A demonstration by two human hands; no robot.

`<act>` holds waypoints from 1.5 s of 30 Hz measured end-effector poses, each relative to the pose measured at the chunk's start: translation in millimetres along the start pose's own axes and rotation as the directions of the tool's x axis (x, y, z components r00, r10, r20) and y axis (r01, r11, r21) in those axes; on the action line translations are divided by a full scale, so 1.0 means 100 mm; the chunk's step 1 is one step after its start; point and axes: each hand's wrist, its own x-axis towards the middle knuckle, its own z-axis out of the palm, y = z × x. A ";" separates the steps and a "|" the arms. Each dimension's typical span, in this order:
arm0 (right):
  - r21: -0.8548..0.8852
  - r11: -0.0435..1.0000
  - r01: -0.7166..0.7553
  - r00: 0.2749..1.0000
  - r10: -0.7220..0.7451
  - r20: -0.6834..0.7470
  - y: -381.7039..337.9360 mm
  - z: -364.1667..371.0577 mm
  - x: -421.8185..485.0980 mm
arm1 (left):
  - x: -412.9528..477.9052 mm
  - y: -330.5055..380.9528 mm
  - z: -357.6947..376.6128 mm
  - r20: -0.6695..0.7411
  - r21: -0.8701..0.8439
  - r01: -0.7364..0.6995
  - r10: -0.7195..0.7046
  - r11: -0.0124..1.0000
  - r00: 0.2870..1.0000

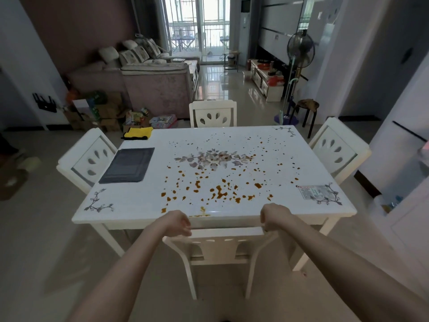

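Observation:
A white dining table (130,205) with a flower print is spattered with many orange-brown stains (219,192), thickest toward the near edge. A white chair (227,234) is pushed in at the near side. My left hand (177,223) has its fingers curled at the left end of the chair's top rail. My right hand (275,217) curls over the rail's right end. A yellow cloth (138,133) lies at the table's far left corner, and a dark grey mat (127,165) lies on the left side.
White chairs stand at the left (87,156), far (212,113) and right (337,147) sides. A sticker (311,191) is near the right front corner. Behind are a sofa (148,80), boxes on the floor (104,112), a standing fan (299,54) and a stool (306,108).

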 end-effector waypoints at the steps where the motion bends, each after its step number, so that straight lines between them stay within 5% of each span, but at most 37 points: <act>1: 0.040 0.999 0.020 1.000 -0.020 -0.001 -0.07 -0.10 0.09 | 0.04 0.01 -0.08 0.009 -0.085 -0.011 0.011 0.996 1.000; 8: 0.429 0.873 0.232 0.970 -0.243 -0.030 -0.69 -0.72 0.70 | 0.21 -0.03 -0.56 -0.259 -0.340 -0.098 0.007 0.935 0.966; 26: 0.462 0.654 0.599 0.757 -0.650 -0.061 -3.34 -1.35 1.55 | -0.50 -1.70 -1.59 -0.472 -0.661 0.049 -0.466 0.748 0.749; 33: 0.481 0.594 0.645 0.703 -0.708 -0.069 -4.71 -1.29 1.68 | -0.70 -2.84 -2.00 -0.502 -0.681 0.043 -0.508 0.731 0.700; 45: 0.581 0.551 0.600 0.742 -0.654 -0.147 -7.22 -1.39 1.80 | -1.17 -5.03 -3.13 -0.537 -0.642 0.061 -0.506 0.764 0.675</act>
